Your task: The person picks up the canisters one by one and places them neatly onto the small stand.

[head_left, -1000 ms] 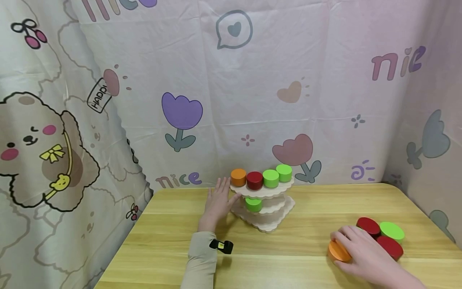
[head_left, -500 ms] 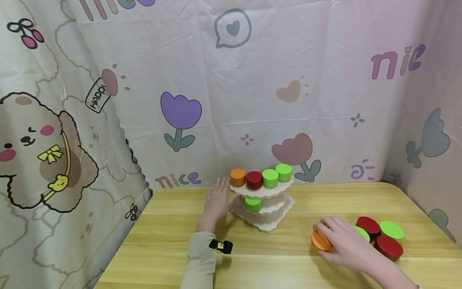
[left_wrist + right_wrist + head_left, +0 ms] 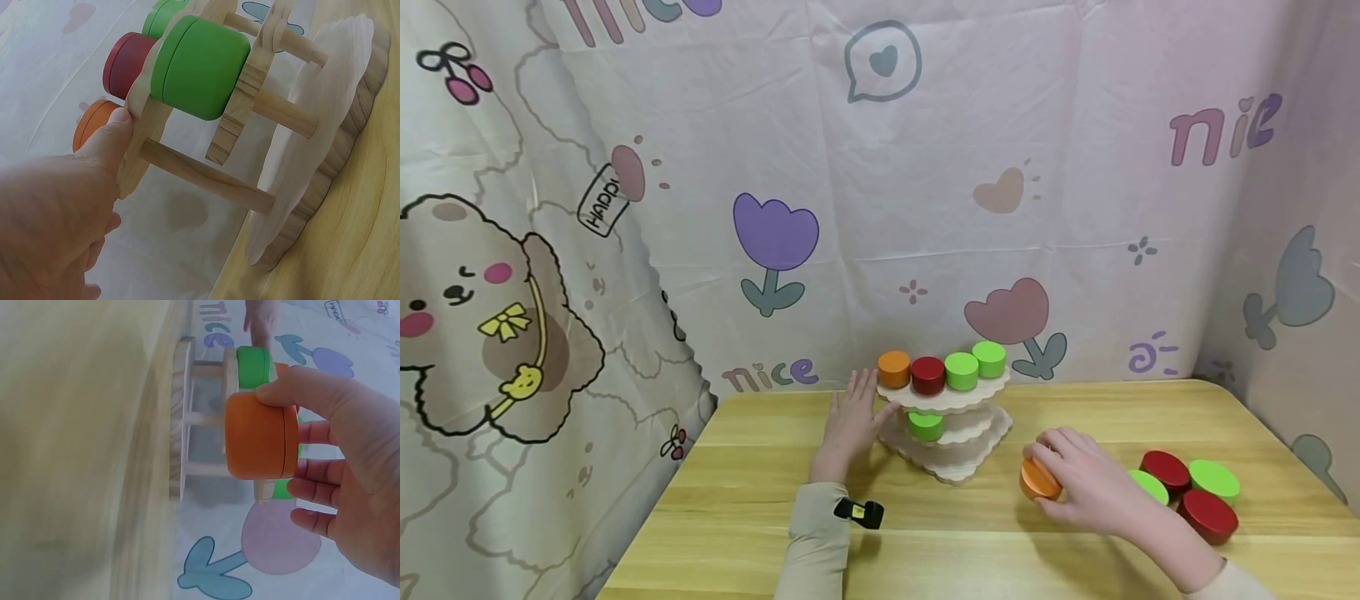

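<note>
In the head view, the left hand (image 3: 850,425) lies with its fingers straight and spread beside a three-tier pale wooden stand with scalloped edges (image 3: 957,468). The right hand (image 3: 1093,483) grips a short, smooth orange cylinder (image 3: 1040,481) to the right of the stand, seemingly just above the yellowish wood-grain table (image 3: 737,517). A row of smooth cylinders, orange (image 3: 894,369), dark red (image 3: 928,376) and two bright green (image 3: 962,372), stands on the top tier, and a lone green cylinder (image 3: 927,427) on the middle one. A careful carry would keep the held cylinder level and well away from these, since one knock could shift a neighbour.

In the left wrist view, the left thumb (image 3: 109,140) reaches to the top tier's edge, right by the orange cylinder standing there. Light, even contact would suit; pushing hard could tip the stand or nudge that cylinder. The other fingers are partly hidden, so what they touch I cannot tell.

In the right wrist view, the right thumb (image 3: 281,390) presses the side of the held cylinder, with fingers bent behind its seamed end. Near the tiers, a slim grip from above or outside should help, because bulky knuckles could catch a scalloped edge.
</note>
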Demonstrator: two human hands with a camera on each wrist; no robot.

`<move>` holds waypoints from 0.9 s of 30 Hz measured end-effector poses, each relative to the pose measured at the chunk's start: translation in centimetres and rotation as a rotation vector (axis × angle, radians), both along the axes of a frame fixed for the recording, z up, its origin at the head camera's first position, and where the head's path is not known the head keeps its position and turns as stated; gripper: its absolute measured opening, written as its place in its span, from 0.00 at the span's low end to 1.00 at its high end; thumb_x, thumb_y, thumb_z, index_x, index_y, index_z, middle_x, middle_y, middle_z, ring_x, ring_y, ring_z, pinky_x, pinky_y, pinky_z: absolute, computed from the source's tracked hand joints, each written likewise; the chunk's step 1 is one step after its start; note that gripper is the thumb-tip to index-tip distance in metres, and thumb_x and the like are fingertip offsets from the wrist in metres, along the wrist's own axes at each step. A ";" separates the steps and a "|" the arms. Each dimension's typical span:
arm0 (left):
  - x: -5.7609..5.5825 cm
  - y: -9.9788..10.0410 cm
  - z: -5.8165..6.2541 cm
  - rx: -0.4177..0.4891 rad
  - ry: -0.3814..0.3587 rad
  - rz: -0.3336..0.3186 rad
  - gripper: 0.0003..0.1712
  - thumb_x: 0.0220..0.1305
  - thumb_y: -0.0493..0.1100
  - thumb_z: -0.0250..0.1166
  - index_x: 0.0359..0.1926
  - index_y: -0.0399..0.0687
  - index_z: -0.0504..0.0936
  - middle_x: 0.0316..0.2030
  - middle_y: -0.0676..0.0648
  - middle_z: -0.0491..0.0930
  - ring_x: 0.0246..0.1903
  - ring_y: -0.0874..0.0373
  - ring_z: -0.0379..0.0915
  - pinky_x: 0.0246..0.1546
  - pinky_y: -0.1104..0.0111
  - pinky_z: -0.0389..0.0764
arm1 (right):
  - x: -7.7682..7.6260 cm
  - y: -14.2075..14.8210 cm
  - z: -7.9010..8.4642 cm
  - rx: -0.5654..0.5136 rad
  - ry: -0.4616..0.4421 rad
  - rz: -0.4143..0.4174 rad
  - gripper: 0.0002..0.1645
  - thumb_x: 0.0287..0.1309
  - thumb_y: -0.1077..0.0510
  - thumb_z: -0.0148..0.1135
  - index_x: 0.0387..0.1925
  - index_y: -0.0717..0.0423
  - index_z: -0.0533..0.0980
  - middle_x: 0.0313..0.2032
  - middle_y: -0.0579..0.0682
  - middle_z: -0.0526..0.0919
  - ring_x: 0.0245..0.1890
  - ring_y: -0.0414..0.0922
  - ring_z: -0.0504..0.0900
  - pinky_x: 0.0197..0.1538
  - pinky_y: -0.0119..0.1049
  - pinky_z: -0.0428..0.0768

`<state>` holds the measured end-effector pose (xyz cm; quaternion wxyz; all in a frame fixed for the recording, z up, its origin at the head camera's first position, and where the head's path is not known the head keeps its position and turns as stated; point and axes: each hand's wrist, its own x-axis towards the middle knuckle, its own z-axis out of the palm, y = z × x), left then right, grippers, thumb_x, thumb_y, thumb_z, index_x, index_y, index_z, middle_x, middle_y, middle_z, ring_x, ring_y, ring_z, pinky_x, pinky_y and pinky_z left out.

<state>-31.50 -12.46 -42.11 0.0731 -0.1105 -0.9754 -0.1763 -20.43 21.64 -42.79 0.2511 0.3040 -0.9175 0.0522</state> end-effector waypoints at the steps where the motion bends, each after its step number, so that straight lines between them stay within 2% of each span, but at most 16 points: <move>1: 0.0 0.0 -0.1 -0.003 0.000 0.000 0.47 0.69 0.71 0.43 0.77 0.50 0.47 0.78 0.46 0.44 0.78 0.47 0.34 0.75 0.41 0.40 | -0.2 -0.2 0.0 -0.003 0.002 0.003 0.33 0.34 0.44 0.77 0.46 0.45 0.77 0.43 0.42 0.76 0.44 0.40 0.72 0.46 0.42 0.79; 5: -0.1 -0.1 -0.2 0.000 0.020 -0.007 0.47 0.69 0.71 0.43 0.77 0.50 0.48 0.77 0.45 0.46 0.78 0.45 0.37 0.74 0.40 0.42 | -1.0 -0.9 0.0 -0.013 0.018 0.023 0.32 0.35 0.43 0.77 0.46 0.46 0.77 0.43 0.43 0.76 0.45 0.41 0.72 0.47 0.42 0.78; 16: 0.0 0.0 0.0 0.018 0.015 -0.006 0.46 0.69 0.70 0.44 0.77 0.48 0.49 0.77 0.45 0.46 0.78 0.47 0.35 0.74 0.41 0.40 | -3.2 -2.5 0.5 -0.046 0.096 0.087 0.35 0.34 0.44 0.77 0.49 0.48 0.77 0.43 0.45 0.77 0.42 0.42 0.72 0.42 0.40 0.77; 20: 0.0 -0.1 0.1 0.015 0.021 -0.006 0.46 0.69 0.70 0.44 0.77 0.47 0.50 0.77 0.44 0.47 0.78 0.45 0.37 0.74 0.41 0.41 | -3.9 -3.4 0.7 -0.076 0.101 0.117 0.33 0.35 0.47 0.77 0.47 0.49 0.77 0.44 0.46 0.77 0.45 0.44 0.74 0.45 0.42 0.78; 27: 0.0 0.0 0.1 -0.002 0.013 0.001 0.46 0.69 0.70 0.44 0.77 0.50 0.48 0.77 0.45 0.46 0.78 0.47 0.35 0.75 0.41 0.40 | -4.9 -4.8 0.7 -0.119 0.107 0.156 0.32 0.36 0.49 0.77 0.47 0.52 0.77 0.44 0.48 0.77 0.46 0.48 0.75 0.47 0.46 0.78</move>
